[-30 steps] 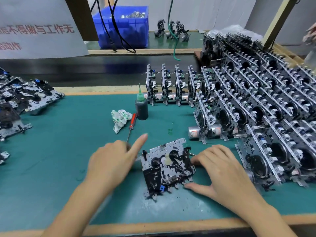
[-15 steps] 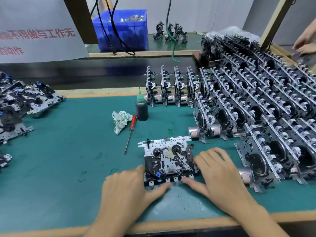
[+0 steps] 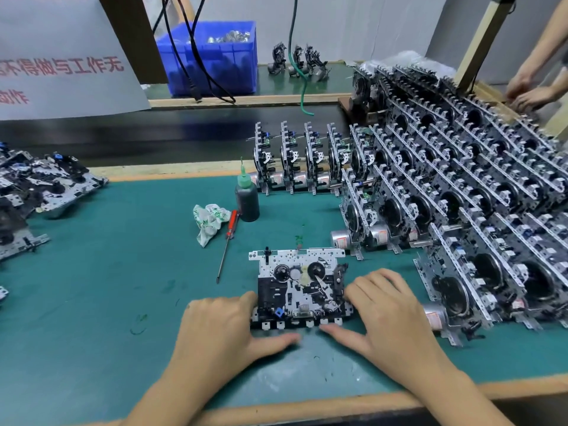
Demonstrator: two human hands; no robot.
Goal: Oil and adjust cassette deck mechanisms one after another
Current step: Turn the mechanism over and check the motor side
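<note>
A cassette deck mechanism lies flat on the green mat, near the front edge. My left hand grips its front left corner, with curled fingers against the left side and the thumb along the front edge. On the opposite side my right hand holds the right end, its fingers bent over that side and its thumb under the front edge. A dark oil bottle with a green nozzle stands behind the mechanism. Beside the bottle lies a red-handled screwdriver.
Stacked mechanisms fill the right side, close to my right hand. A standing row lines the back. A crumpled cloth lies by the screwdriver. More mechanisms are piled at left. Another person's hands work at far right.
The mechanism turned from a skewed pose to square with the table edge. My left hand dropped from its upper left to the front left corner; my right hand stayed on the right end.
</note>
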